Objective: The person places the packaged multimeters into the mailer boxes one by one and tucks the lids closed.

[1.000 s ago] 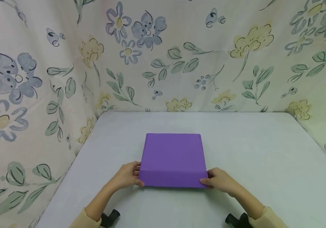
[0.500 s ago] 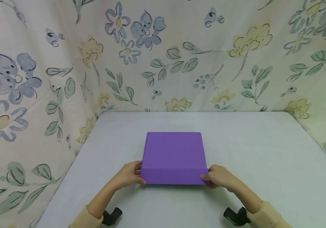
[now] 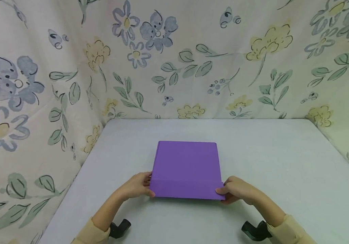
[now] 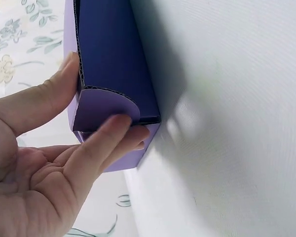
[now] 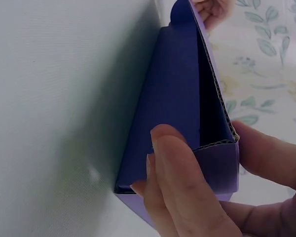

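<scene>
A purple cardboard box (image 3: 187, 161) lies on the table, its lid's front flap (image 3: 186, 189) toward me and standing out from the dark front wall (image 5: 163, 84), with a gap along the lid edge in the right wrist view. My left hand (image 3: 136, 186) holds the left front corner: thumb on the flap's edge, fingers at the rounded side tab (image 4: 106, 106). At the right front corner, my right hand (image 3: 238, 190) grips the flap's end between thumb and fingers, the fingers lying over the right side tab (image 5: 219, 168).
The white table (image 3: 269, 152) spreads around the box. A floral curtain (image 3: 186, 98) hangs behind it and along both sides. Black wrist-worn mounts (image 3: 256, 231) sit below both forearms, by the beige sleeves (image 3: 290, 230).
The box has shifted slightly away from me and to the right. The flap's right end now sticks out a little past the box's side, and the right hand has moved slightly with it.
</scene>
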`<state>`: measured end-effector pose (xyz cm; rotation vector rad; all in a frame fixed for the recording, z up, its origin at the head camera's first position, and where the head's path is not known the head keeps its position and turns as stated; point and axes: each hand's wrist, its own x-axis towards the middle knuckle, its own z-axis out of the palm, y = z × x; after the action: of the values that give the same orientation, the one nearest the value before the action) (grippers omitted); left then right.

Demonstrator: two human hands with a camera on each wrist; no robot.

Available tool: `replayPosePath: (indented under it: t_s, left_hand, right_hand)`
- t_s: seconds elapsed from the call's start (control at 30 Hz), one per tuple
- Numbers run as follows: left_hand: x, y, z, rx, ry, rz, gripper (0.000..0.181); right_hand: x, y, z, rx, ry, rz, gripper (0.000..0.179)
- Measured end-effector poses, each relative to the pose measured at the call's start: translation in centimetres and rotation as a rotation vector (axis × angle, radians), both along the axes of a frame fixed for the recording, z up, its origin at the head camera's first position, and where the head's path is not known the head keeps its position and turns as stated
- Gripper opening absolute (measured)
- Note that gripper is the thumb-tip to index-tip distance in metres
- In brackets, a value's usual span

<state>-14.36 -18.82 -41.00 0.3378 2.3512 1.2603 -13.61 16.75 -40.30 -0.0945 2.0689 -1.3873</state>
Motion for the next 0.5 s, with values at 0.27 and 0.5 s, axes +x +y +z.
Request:
replayPosePath:
  t_s: [0.27, 0.5]
  left_hand:
    - [-0.32, -0.31, 0.36, 0.058, -0.076, -0.044, 0.081]
    - [-0.19, -0.17, -0.34, 0.028, -0.015, -0.001, 0.081]
  right_hand:
    - [-0.26, 0.23, 0.01, -0.062, -0.029, 0.064, 0.024]
    - [0.16, 0.72, -0.68, -0.053, 0.044, 0.071, 0.022]
